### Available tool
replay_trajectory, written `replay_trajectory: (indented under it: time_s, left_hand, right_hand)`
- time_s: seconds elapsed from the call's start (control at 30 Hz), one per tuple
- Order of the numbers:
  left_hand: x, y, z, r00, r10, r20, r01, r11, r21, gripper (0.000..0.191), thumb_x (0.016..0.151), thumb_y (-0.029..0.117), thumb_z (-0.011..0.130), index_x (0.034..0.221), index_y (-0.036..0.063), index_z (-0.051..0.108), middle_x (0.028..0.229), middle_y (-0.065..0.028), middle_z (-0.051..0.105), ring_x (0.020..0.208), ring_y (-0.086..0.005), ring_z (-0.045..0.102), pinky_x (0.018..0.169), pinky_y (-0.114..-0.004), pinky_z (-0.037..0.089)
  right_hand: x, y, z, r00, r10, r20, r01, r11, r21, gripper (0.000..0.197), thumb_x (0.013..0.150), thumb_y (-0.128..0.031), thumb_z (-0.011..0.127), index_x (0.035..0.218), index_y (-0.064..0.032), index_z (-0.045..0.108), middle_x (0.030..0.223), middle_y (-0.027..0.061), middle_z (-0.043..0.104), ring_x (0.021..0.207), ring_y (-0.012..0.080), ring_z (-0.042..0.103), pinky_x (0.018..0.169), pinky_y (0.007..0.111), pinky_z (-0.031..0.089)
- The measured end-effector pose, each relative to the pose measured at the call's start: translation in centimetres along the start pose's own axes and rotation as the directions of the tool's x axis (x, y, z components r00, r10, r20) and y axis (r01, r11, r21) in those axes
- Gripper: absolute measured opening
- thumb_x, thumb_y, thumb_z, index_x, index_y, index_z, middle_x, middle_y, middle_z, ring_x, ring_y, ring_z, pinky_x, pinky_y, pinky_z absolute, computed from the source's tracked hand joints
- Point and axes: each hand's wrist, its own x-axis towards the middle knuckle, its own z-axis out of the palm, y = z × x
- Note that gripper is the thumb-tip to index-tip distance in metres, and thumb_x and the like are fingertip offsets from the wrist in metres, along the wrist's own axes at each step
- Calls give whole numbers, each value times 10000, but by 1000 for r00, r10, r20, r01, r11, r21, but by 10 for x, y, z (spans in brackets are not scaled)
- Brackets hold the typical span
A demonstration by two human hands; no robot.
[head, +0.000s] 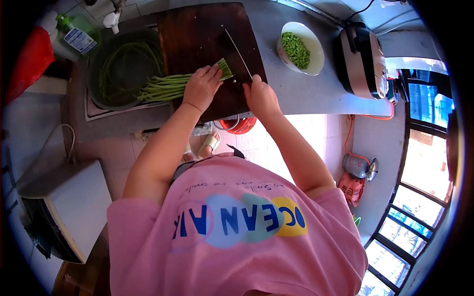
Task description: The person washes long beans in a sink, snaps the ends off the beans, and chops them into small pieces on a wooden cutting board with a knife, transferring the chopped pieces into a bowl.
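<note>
A bunch of long green beans point(168, 87) lies across the dark wooden cutting board point(192, 35), its uncut ends trailing over the board's left edge. My left hand point(203, 85) presses on the bunch close to its evenly cut right ends. In my right hand point(262, 95) is the handle of a kitchen knife point(239, 53), whose blade stands on edge over the board, apart from the bean ends to its left. A few bits of bean lie between them. Chopped green beans point(295, 50) partly fill a white bowl point(315, 61) on the counter, right of the board.
Left of the board, a dark round basin point(126, 70) holds more long beans in the sink. A green soap bottle point(79, 39) stands behind it, near a white tap nozzle point(111, 21). A rice cooker point(361, 61) is at the right. Below the counter's front edge is a red bucket point(240, 125).
</note>
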Motion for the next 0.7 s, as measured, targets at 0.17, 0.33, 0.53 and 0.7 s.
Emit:
replay_trajectory:
  time_s: [0.17,0.33,0.53,0.7]
  left_hand:
    - [-3,0,-3,999,-13,49,14,1000,-17,312,775,185,676,1054,49,650,1141,-81,629,1015,-245,572,909,-327,462]
    - [1,1,-3,999,2,43,-1,1000,-19,316,769,182,684,1055,51,650,1139,-79,629,1011,-246,572,900,-327,469]
    - [1,-3,2,1000,-25,9,25,999,-23,310,769,174,686,1055,60,654,1146,-68,629,1009,-240,577,890,-322,478]
    - [-3,-5,7,999,-37,-26,36,998,-46,306,771,175,683,1053,60,656,1151,-65,629,1008,-242,580,890,-323,480]
  right_hand:
    - [12,-23,-9,994,40,99,-37,999,-37,234,890,-206,555,848,1,454,697,213,632,683,389,639,603,458,519]
    - [33,-22,-1,996,35,88,-32,999,-38,223,889,-202,554,860,6,481,717,205,644,721,382,650,621,438,526]
    - [21,-9,6,999,50,-6,-49,997,63,234,902,-227,542,883,-6,466,709,227,629,713,409,629,621,480,510]
    - [-14,8,19,992,8,-129,6,994,114,238,901,-226,539,866,-24,418,660,224,611,637,421,603,580,505,491]
